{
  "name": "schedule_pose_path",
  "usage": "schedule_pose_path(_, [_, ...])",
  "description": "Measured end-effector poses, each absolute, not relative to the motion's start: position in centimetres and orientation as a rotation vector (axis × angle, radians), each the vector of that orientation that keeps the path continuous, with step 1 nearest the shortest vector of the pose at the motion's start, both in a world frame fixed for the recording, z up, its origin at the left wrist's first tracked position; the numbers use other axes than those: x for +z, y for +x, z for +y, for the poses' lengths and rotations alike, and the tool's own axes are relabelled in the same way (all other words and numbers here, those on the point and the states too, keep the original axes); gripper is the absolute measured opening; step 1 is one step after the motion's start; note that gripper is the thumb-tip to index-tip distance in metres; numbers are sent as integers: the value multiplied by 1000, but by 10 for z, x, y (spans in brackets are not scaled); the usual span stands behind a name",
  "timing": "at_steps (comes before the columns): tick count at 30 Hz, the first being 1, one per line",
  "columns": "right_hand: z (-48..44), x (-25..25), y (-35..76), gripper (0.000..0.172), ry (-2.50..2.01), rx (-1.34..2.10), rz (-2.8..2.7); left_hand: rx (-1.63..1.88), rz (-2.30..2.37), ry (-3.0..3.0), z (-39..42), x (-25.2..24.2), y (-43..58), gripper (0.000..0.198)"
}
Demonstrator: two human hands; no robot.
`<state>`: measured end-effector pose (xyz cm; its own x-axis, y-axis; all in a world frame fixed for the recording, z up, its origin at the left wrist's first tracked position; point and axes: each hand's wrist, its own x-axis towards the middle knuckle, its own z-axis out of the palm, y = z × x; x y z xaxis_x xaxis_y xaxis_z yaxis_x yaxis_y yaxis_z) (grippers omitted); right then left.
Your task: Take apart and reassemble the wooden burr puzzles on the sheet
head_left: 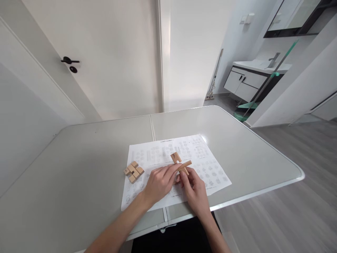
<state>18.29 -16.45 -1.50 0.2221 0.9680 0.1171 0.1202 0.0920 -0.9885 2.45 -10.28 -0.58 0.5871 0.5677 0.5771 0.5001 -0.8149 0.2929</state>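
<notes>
Blocks (176,157) of tan wood, 1 black-marked, lie crossed, gripped by left fingers (171,169) and right fingers (186,181).

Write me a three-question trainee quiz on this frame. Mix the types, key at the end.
1. Multiple choice: what lies on the table below the left hand and right hand?
a) a folded cloth
b) a printed sheet
c) a metal tray

2. True or false: the block cluster lies to the right of both hands.

3. Open: what shows on the upper end of the flat wooden piece at the hands?

Key:
1. b
2. False; it lies to the left of both hands, at the sheet's left edge.
3. A dark mark, too small to read for certain.
</notes>
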Motion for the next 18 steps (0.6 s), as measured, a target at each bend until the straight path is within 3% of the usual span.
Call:
schedule_pose_path(6, [-163, -14, 183, 36, -1260, 891, -1007, 1159, 993, 2589, -99, -2, 17, 43])
schedule_pose_path(10, [-163, -15, 184, 36, -1282, 864, -947, 904, 971, 2696, -95, 10, 9, 27])
schedule_pose_path(18, [-163, -15, 183, 39, -1273, 849, -935, 655, 923, 2758, -89, 10, 5, 28])
